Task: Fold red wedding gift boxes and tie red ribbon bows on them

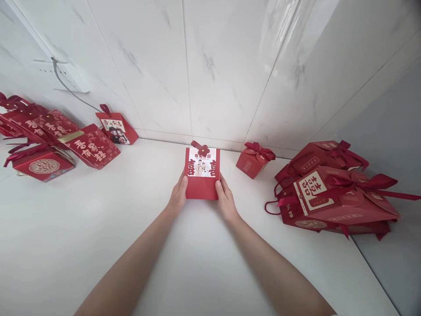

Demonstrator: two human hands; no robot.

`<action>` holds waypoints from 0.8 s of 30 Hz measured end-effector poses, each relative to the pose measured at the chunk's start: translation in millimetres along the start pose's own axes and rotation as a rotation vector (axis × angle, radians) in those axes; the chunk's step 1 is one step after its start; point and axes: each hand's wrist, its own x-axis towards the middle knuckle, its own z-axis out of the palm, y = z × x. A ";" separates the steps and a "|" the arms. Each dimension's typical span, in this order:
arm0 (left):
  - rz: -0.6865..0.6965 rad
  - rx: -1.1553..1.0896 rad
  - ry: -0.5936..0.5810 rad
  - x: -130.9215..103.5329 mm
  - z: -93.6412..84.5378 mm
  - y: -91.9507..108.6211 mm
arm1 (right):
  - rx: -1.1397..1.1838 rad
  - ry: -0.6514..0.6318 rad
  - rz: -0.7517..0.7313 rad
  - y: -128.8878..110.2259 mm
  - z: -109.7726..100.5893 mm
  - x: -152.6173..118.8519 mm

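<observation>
Between my two hands is a red gift box (201,188), its front facing me. A printed card with a cartoon bride and groom covers its upper front, and a dark red flower with a ribbon loop (201,148) sits at its top. My left hand (179,192) grips the left side, thumb on the front edge. On the opposite side my right hand (225,197) holds it the same way. The fingers behind the box are mostly hidden. A small red box with a bow (253,161) stands right of my right hand, apart from it.
At the right, several red boxes with ribbons (348,197) are piled near the table's edge. Red boxes with white lettering (92,147) stand at the left, beside a box with a round gold emblem (44,164). A grey cable (70,90) hangs from the wall socket.
</observation>
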 end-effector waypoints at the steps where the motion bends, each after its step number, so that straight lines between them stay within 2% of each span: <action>1: 0.014 0.000 0.002 -0.9 1.4 1.4 | 0.008 -0.005 -0.001 0.0 0.2 0.0; 6: 0.053 -0.019 -0.005 -3.8 3.5 4.6 | 0.067 -0.021 -0.009 1.4 0.8 -0.6; 10: 0.020 -0.097 -0.043 0.6 -4.1 -2.1 | 0.093 -0.030 -0.010 3.2 0.1 0.5; 13: -0.009 -0.094 -0.009 5.8 -10.8 -8.1 | 0.099 -0.035 -0.009 3.6 -0.8 1.9; 15: -0.028 -0.051 0.005 6.4 -12.0 -9.0 | 0.102 -0.013 -0.003 3.0 -1.0 2.4; 20: -0.028 0.065 -0.066 -1.2 -4.8 -3.1 | 0.067 0.100 -0.007 -2.9 1.1 0.9; 24: -0.021 0.057 -0.070 -2.6 -3.3 -2.6 | 0.038 0.090 -0.038 -5.3 0.7 -0.2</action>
